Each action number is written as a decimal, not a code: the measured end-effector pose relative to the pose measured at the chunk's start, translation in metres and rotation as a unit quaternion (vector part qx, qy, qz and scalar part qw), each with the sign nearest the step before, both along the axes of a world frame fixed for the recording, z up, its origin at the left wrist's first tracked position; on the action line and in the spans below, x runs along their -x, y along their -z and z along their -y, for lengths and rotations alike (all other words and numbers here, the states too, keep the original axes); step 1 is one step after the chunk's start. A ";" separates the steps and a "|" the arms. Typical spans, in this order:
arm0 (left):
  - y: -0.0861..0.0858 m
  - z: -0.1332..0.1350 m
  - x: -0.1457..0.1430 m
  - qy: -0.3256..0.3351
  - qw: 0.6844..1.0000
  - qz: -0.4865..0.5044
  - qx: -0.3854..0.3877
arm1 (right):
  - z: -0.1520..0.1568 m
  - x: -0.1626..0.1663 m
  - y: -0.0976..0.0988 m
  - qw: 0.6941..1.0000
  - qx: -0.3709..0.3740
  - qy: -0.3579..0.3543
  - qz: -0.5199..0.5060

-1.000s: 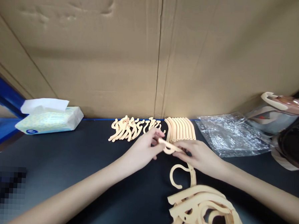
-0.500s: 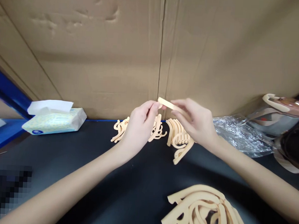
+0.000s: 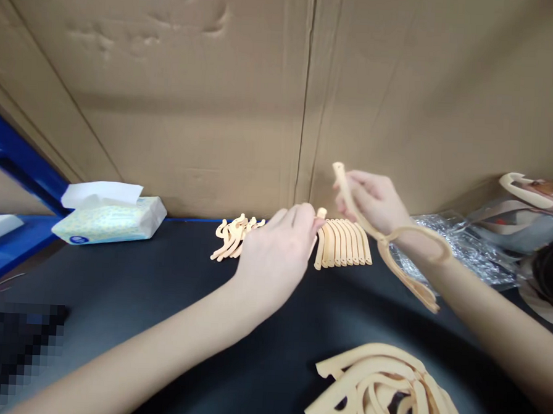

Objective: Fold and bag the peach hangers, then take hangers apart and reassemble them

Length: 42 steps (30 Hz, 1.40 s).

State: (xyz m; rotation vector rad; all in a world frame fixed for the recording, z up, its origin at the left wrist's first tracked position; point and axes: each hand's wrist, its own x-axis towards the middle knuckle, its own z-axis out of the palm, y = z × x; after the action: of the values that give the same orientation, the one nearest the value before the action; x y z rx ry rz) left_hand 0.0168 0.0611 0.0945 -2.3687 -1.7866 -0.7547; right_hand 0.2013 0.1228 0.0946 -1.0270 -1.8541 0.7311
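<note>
My right hand (image 3: pixel 372 199) is closed on a curved beige plastic handle (image 3: pixel 388 240), its narrow end pointing up and its loop hanging beside my wrist. My left hand (image 3: pixel 279 247) is closed round a slim beige strip (image 3: pixel 321 213); only its tip shows above the fingers. Just right of that hand, a row of curved beige strips (image 3: pixel 346 244) lies side by side on the black table. Small hooked beige pieces (image 3: pixel 233 235) lie in a loose pile behind my left hand, which partly hides them. Nearest me is a stack of larger beige handles (image 3: pixel 379 373).
A tissue pack (image 3: pixel 113 214) lies at the left near a blue frame (image 3: pixel 23 169). Cardboard (image 3: pixel 207 104) stands upright along the back. Crumpled clear plastic (image 3: pixel 459 253) and a clear jug with a beige handle (image 3: pixel 527 190) are at the right.
My hands have moved apart. The right has lifted the looped handle up and to the right, away from the row. The left has moved right and down, next to the row of strips.
</note>
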 end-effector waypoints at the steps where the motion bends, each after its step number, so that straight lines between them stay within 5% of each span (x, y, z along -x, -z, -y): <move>1: -0.002 -0.005 0.008 -0.017 0.999 0.007 0.028 | -0.003 -0.005 -0.003 0.997 0.051 -0.008 -0.059; 5: -0.004 -0.046 0.056 -0.045 0.985 0.049 0.162 | -0.004 -0.015 -0.008 0.971 0.164 -0.036 -0.169; 9: 0.011 -0.074 0.094 -0.101 0.974 0.041 0.198 | -0.002 -0.011 -0.005 0.960 0.170 -0.020 -0.221; 14: 0.019 -0.070 0.089 -0.117 0.983 0.056 0.130 | -0.004 -0.006 0.002 0.963 0.145 0.012 -0.227; 17: 0.013 -0.060 0.072 -0.028 0.982 0.102 0.154 | -0.003 -0.004 0.007 0.963 0.112 0.037 -0.244; 19: 0.008 -0.053 0.060 0.077 0.936 0.196 0.281 | -0.003 -0.002 0.011 0.962 0.093 0.047 -0.253; 21: 0.006 -0.046 0.051 0.164 0.844 0.316 0.400 | -0.004 -0.002 0.015 0.966 0.068 0.048 -0.246; 24: 0.005 -0.040 0.043 0.205 0.763 0.454 0.411 | -0.004 -0.005 0.018 0.989 -0.031 0.053 -0.134; 26: 0.005 -0.038 0.041 0.200 0.750 0.493 0.393 | -0.002 -0.005 0.017 0.989 -0.129 0.068 0.021; 30: 0.005 -0.036 0.042 0.195 0.756 0.461 0.421 | 0.010 -0.001 0.015 0.936 -0.236 0.090 0.245; 35: 0.002 -0.030 0.038 0.198 0.752 0.465 0.423 | 0.021 0.007 0.019 0.869 -0.339 0.123 0.337; 42: -0.001 -0.019 0.031 0.235 0.677 0.510 0.476 | 0.023 0.007 0.020 0.821 -0.389 0.136 0.396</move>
State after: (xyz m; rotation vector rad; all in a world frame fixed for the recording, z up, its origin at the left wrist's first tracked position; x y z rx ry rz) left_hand -0.0140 0.0804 0.0951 -3.6113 -2.2880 -1.9090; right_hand 0.1945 0.1000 0.0751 -1.0469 -2.2764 -0.7341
